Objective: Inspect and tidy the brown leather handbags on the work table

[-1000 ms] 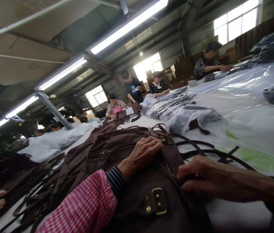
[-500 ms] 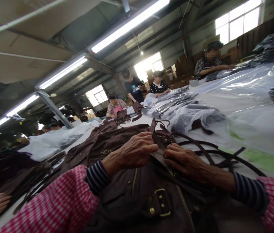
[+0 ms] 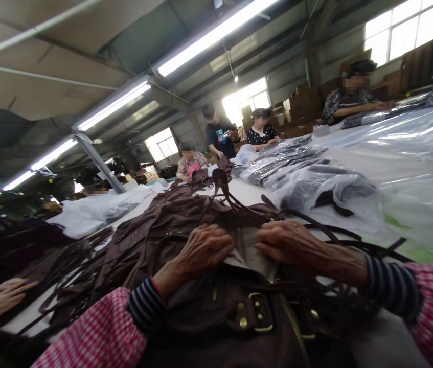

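A dark brown handbag (image 3: 216,327) with brass buckles and a zipper lies in front of me, its mouth spread apart. My left hand (image 3: 210,246) grips the left edge of the opening, fingers curled over it. On the other edge, my right hand (image 3: 291,245) is closed in the same way. Between them the pale grey lining (image 3: 249,255) shows. A long strap with a rounded dark tab (image 3: 220,177) stands up behind the opening. The fingertips of both hands are hidden in the bag's folds.
More brown bags (image 3: 124,245) lie along the table to the left. Bags in clear plastic (image 3: 308,179) are heaped at the right, beside plastic sheets (image 3: 411,148). A co-worker's hands (image 3: 5,301) rest at the far left; several people stand around the table.
My hands have moved apart, and the bag's mouth is wider, with more lining showing. The rounded tab and its strap now stand up behind it. The view has shifted slightly.
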`<state>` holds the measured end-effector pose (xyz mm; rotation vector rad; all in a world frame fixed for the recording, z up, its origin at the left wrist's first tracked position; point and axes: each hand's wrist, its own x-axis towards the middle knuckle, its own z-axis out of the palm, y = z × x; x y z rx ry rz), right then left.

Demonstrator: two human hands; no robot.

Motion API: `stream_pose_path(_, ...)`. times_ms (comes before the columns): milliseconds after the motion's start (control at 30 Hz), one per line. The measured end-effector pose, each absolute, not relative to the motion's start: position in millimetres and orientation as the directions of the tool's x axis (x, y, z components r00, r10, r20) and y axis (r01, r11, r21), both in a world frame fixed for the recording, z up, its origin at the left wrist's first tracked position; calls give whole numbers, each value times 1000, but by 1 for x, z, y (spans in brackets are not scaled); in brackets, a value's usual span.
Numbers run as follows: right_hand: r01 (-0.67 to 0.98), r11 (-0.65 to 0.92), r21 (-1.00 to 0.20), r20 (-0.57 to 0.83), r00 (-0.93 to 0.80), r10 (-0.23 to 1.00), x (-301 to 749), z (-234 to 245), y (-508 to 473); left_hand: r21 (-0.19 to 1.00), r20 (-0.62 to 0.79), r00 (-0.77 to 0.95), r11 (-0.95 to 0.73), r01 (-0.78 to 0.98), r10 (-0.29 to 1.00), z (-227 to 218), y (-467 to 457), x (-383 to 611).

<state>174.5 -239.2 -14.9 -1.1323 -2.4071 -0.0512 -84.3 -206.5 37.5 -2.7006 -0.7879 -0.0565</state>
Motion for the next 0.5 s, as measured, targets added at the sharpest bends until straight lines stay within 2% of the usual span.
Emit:
stream_pose_path(133,805,582,-116,350,-515,782,142,5,-215,-373,217,875,-792,483,432,46,-208,-78)
stream_pose_path(233,838,538,-92,272,-499,823,127,9,-197,-398,182,920,-829,393,348,55,-206,-76)
stream_pose_path(300,834,546,-76,220,-520,825,123,13,-190,-369,144,934,-859,356,326,60,-199,-75)
stream_pose_path(400,843,536,-34,178,-523,834,121,19,-185,-192,173,886,-868,458,429,64,-180,-76)
stream_pose_path(500,851,524,0,156,-518,841,116,23,-184,123,209,734,-762,636,646,59,-161,-81)
